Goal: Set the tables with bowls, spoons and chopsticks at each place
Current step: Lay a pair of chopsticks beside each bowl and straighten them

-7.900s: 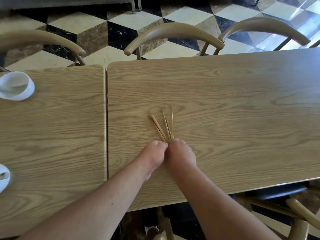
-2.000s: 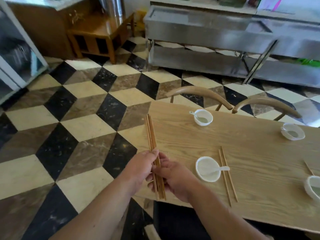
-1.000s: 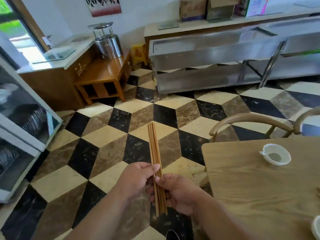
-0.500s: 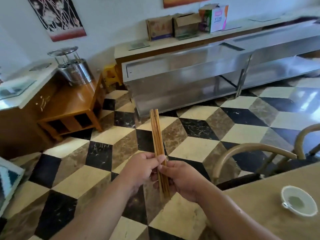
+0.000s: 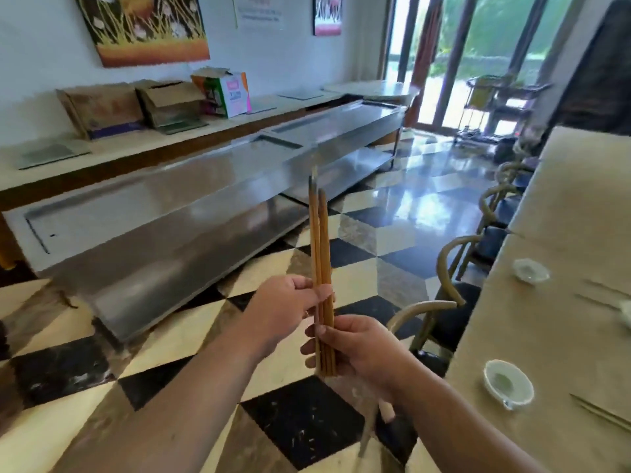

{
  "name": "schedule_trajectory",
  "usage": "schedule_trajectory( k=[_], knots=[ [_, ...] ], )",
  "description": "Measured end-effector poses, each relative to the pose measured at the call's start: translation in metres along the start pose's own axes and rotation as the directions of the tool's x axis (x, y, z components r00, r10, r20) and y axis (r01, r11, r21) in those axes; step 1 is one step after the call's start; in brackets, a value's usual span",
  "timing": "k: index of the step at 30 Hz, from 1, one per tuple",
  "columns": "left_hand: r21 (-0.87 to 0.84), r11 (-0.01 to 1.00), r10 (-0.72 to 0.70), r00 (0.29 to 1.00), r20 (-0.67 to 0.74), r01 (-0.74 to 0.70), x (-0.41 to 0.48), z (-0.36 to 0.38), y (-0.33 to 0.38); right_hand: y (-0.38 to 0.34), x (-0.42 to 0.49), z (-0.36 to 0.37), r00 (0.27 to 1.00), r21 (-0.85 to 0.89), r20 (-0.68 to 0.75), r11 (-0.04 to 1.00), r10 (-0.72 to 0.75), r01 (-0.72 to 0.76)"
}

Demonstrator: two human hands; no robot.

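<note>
Head view has swung off the worktop (image 5: 563, 206) since two seconds ago. It was right under the hands then; now it runs along the right of the hands, seen lengthways. The checkered floor (image 5: 102, 370) is below the hands, and a long steel unit (image 5: 170, 213) stands beyond them on the left. Curved-back chairs line the worktop edge, the closest chair (image 5: 420, 307) just right of the right hand.

Left hand (image 5: 283, 308) pinches the chopstick bundle (image 5: 321, 240) about a third of the way up, fingers and thumb closed on it. Right hand (image 5: 358, 349) is below and a little nearer the body, curled round the lower ends. The grip matches the last three frames: same bundle, same two hands, nothing put down. The bundle stands near upright over the floor, clear of the worktop. One stick tip sits higher than the rest, so the left hand is probably pulling out the next pair.

Near bowl (image 5: 508, 384) lies well right of the right hand with a laid pair of chopsticks (image 5: 601, 413) beyond it. Far bowl (image 5: 530, 270) also has sticks (image 5: 597, 291) close by. Spoons are too blurred to confirm.

Judgement: these places look done for chopsticks. The person is walking round with the remaining sticks to places not yet set. Which place is next cannot be told.
</note>
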State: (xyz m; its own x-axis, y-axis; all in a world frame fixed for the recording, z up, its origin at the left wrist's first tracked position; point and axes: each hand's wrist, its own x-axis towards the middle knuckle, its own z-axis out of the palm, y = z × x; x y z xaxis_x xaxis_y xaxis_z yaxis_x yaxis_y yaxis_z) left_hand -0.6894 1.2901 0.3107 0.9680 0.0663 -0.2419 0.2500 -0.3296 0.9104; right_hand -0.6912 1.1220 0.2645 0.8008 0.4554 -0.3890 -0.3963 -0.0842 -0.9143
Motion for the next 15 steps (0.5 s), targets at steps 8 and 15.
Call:
schedule_trajectory(
  k=[8, 15],
  knots=[
    [0.085, 0.992, 0.065, 0.965, 0.254, -0.089, 0.134, 0.028, 0.026, -0.006, 0.078, -0.061, 0.97, 0.11, -0.242, 0.992, -0.036, 0.065],
    [0.265, 0.963, -0.051, 0.932, 0.359, -0.05, 0.283, 0.064, 0.044, -0.012, 0.186, -0.145, 0.94, 0.167, -0.34, 0.983, -0.019, 0.081]
  ],
)
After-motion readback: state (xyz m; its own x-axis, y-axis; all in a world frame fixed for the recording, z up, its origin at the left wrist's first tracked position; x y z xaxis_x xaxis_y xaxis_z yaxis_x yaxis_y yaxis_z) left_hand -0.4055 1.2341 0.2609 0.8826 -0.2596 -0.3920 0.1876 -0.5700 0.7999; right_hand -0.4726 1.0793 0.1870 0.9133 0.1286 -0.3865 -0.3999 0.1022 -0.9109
